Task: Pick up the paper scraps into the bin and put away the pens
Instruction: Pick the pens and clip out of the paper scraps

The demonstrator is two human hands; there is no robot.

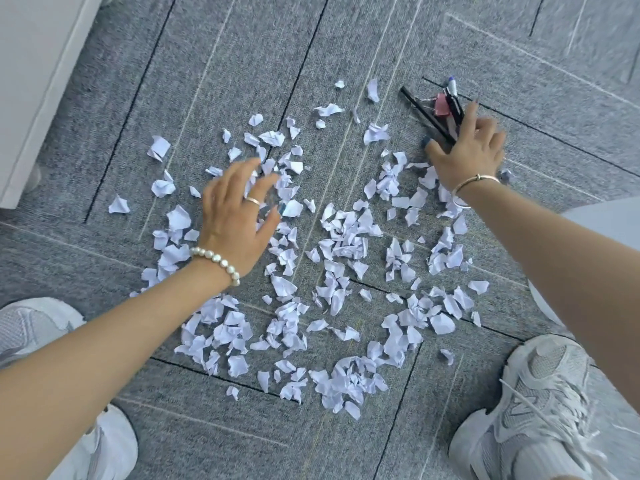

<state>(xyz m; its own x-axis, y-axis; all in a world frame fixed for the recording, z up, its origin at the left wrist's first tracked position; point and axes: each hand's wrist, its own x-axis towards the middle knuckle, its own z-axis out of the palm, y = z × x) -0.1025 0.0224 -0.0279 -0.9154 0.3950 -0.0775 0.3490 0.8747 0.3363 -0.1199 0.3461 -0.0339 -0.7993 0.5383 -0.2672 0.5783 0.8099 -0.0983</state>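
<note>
Scraps of torn white paper [332,258] lay thick on the grey carpet floor [214,81] between my two hands and back toward my shoes, and none had reached a bin; no bin was in sight. My right hand [471,147] was out at the far right edge of the mess, fingers curled round the near ends of the dark pens [427,114], which fanned away beyond my fingertips with a pink binder clip [441,103] lying among them. I judged I had gone for the pens first because they sat bunched together just past the paper, easy to gather in one grasp and get out of the way. My left hand [239,216] hovered over the left part of the scatter, fingers spread and loosely bent, grasping nothing; whether the fingertips touched the paper beneath them I could not tell. Held wide like that, it looked ready to rake the loose pieces inward into a heap, since such small bits would be slow to lift singly.
</note>
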